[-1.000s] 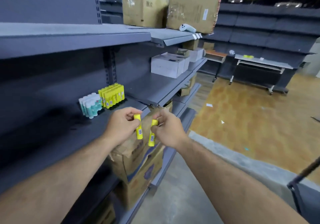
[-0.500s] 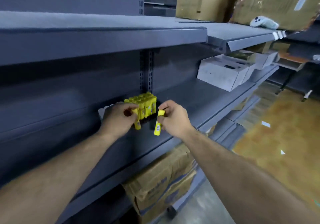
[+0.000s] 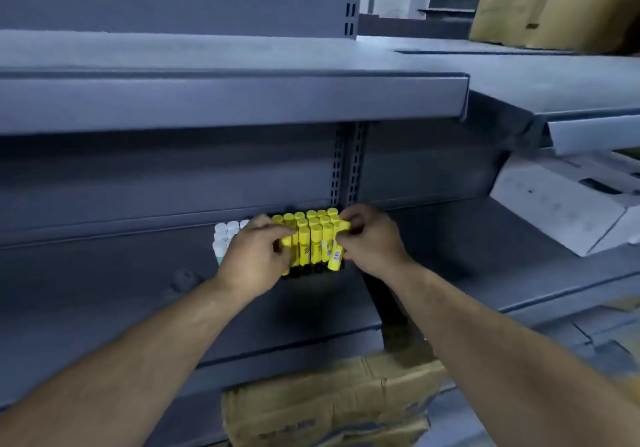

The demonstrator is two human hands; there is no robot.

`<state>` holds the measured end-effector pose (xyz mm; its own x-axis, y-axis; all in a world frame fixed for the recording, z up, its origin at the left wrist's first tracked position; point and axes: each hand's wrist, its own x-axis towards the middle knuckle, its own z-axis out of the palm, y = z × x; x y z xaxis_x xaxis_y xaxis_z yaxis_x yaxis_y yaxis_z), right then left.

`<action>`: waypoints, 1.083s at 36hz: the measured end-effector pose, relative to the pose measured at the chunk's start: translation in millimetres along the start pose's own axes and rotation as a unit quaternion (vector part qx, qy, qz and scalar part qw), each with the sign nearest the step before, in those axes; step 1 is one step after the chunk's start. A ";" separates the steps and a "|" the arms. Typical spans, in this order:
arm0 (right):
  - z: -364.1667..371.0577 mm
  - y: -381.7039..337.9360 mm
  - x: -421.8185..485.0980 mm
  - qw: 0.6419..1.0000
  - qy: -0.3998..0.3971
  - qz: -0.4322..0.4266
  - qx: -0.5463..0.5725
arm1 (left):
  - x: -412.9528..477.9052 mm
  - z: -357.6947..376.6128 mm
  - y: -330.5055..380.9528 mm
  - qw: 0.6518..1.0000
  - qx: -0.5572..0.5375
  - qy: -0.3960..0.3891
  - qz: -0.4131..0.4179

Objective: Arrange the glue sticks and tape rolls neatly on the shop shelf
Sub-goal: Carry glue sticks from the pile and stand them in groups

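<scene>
While both hands work at the middle shelf (image 3: 450,273), the block of yellow glue sticks (image 3: 313,235) stands upright on it near the back panel, directly between them. My right hand (image 3: 372,242) pinches one tilted stick (image 3: 335,256) near its cap, with the cap leaning right and the foot close to the block's front right corner. My left hand (image 3: 256,256) has its fingers curled round a corner stick (image 3: 285,244) at the front left, though blur keeps me from judging how firm that hold is.

What matters next, I think, is the tilted stick's long axis; it sits off vertical while its neighbours stand straight, so it wants righting before it goes down. The open spot lies just inward of the right hand at the end of the front row, so that hand is plainly the nearer one. White-capped sticks (image 3: 223,235) stand just left of the block, partly behind my left hand; a cardboard box (image 3: 329,408) sits below the shelf.
</scene>
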<state>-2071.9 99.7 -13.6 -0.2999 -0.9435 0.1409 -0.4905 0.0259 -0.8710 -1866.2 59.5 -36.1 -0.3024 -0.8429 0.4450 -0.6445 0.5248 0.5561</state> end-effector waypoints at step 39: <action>16.6 12.8 1.1 0.990 0.009 -0.111 -0.082 | -18.1 12.3 -15.8 0.990 0.116 0.040 0.073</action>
<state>-2064.9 93.5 -32.4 -0.1837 -0.9257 0.3306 -0.6718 -0.1273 -0.7297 -1859.2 65.0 -61.6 -0.3537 -0.7433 0.5678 -0.7451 0.5909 0.3094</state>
